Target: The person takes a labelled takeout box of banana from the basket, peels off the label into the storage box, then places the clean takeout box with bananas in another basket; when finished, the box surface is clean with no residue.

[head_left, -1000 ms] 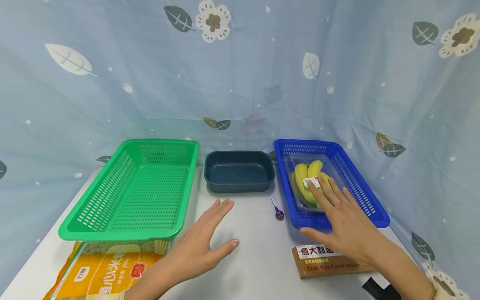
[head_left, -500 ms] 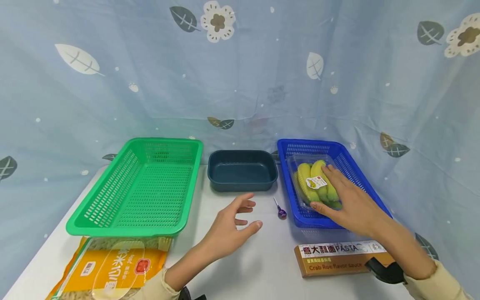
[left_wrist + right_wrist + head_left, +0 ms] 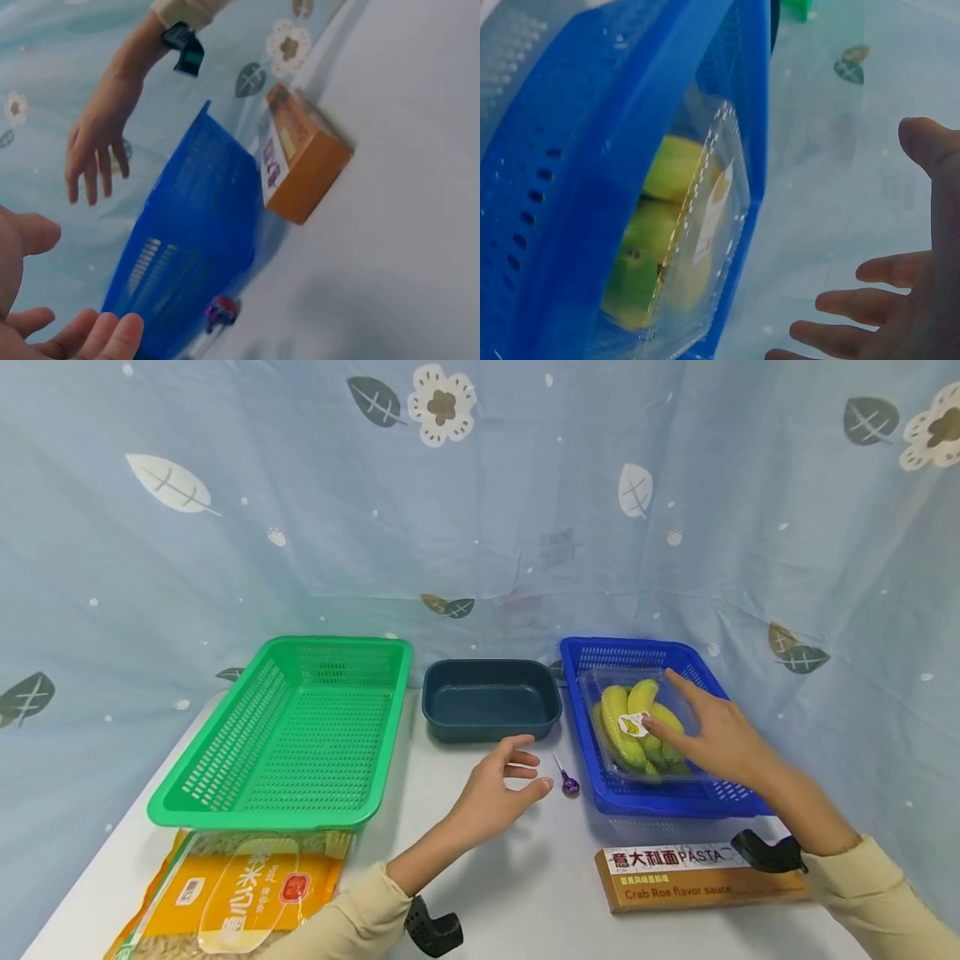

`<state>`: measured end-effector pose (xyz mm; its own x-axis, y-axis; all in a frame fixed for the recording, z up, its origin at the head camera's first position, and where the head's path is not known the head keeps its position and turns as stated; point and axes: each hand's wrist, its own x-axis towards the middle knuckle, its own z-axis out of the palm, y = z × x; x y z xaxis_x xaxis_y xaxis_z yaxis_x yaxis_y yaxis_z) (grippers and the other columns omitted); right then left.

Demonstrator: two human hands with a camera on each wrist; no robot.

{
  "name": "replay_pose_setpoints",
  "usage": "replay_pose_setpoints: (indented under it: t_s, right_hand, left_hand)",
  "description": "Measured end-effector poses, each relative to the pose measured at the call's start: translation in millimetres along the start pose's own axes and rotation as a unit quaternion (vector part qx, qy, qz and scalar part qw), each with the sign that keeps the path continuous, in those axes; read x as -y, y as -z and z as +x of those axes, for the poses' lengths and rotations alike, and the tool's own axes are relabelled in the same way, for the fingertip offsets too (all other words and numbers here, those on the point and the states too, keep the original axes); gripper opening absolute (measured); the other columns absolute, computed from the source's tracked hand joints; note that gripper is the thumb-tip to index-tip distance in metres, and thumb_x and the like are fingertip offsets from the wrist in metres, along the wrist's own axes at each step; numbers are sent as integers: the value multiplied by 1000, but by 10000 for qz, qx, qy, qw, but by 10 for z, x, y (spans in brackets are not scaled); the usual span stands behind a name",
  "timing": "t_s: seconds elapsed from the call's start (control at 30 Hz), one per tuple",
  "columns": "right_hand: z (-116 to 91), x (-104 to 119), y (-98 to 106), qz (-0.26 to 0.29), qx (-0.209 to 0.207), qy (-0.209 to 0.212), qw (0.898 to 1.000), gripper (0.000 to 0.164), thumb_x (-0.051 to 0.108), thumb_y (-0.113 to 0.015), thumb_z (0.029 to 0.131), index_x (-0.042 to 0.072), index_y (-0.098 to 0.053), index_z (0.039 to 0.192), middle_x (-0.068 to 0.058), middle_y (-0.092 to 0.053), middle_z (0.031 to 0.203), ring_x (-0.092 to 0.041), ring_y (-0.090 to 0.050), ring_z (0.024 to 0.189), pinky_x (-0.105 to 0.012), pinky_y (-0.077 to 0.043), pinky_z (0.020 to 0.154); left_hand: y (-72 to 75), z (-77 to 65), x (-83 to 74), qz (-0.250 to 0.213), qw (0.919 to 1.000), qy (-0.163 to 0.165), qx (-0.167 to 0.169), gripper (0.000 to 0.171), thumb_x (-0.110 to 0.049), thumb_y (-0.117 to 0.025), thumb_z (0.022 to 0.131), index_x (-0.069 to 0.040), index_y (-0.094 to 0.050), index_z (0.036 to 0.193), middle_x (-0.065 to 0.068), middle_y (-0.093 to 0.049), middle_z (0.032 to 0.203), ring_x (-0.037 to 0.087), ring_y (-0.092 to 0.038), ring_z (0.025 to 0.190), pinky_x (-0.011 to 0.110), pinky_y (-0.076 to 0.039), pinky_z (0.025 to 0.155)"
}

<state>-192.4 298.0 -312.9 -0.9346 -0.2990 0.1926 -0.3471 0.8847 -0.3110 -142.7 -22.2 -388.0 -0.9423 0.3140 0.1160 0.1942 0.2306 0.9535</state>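
My right hand [image 3: 716, 731] hovers over the right part of the blue basket [image 3: 615, 802], fingers spread and holding nothing. Inside that basket lies a clear plastic box of bananas [image 3: 626, 727] with a white label; in the right wrist view the box [image 3: 705, 247] sits below and left of the fingers. My left hand [image 3: 498, 797] is in the air over the table, fingers loosely bent around nothing. Just right of its thumb a purple-wrapped lollipop [image 3: 570, 786] lies on the table, its white stick toward the back. The left wrist view shows the lollipop [image 3: 222, 311] beyond the fingertips.
A green basket [image 3: 277, 819] stands at the left, partly over an orange food bag [image 3: 247, 893]. Between the baskets at the back is a dark teal tray [image 3: 491, 731]. A brown pasta box [image 3: 697, 881] lies in front of the blue basket. Patterned cloth hangs behind.
My left hand has moved right and up toward the lollipop, its fingers bending more. The right hand has shifted right, off the middle of the banana box. The head view has shifted slightly.
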Motion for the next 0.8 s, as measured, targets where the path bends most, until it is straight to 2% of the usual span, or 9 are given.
replay_pose_setpoints:
  t_s: [0.23,0.4,0.57,0.8]
  right_hand:
    - [207,-137,-82,21,105,-68,9999,88,54,-57,98,-4,-25,155,-34,-36,150,-57,-41,128,-70,-34,101]
    - [367,-270,-113,16,175,-127,9998,87,53,-55,99,-11,-27,152,-37,-35,149,-57,-41,127,-69,-34,103]
    - [517,-428,-92,30,421,-309,9986,89,55,-51,100,-13,-26,151,-39,-32,149,-58,-41,126,-69,-34,103]
    - [737,-555,-38,100,732,-694,9948,92,59,-44,101,-15,-23,151,-41,-28,149,-60,-33,131,-70,-29,105]
  left_hand:
    - [-157,49,-55,-86,9997,208,-130,61,-29,-75,91,-14,-48,144,2,-63,120,19,-63,110,34,-56,85]
    - [-270,134,-65,-180,9991,382,-63,67,-30,-77,90,-11,-45,146,6,-61,123,22,-62,111,35,-56,85]
    - [-389,240,-33,-553,9964,638,-93,70,-27,-79,88,-10,-44,147,7,-60,123,20,-64,108,32,-57,80]
    - [-520,356,3,-1024,9919,729,-187,69,-19,-80,87,-10,-45,145,12,-59,121,15,-66,97,31,-59,73]
